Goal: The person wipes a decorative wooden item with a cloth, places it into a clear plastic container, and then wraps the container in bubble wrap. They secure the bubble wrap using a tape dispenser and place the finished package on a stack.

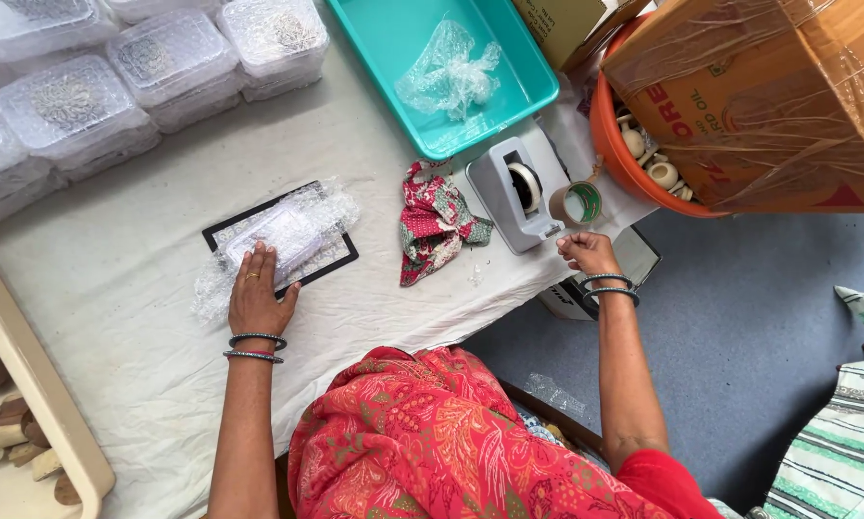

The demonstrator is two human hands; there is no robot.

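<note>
The left hand (259,296) lies flat, fingers spread, on the bubble-wrapped parcel (276,238) well left of the grey tape dispenser (520,192), while the right hand (586,252), just below that dispenser, pinches what seems to be a tape end.

Teal tray (538,91) w/ bubble wrap (448,72), orange tub (610,144), floral cloth (434,219).

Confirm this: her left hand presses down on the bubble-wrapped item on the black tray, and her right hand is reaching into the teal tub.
Not quite. The left hand does press on the bubble-wrapped item on the black tray, but the right hand is at the grey tape dispenser, not in the teal tub. The head view shows it.
</note>
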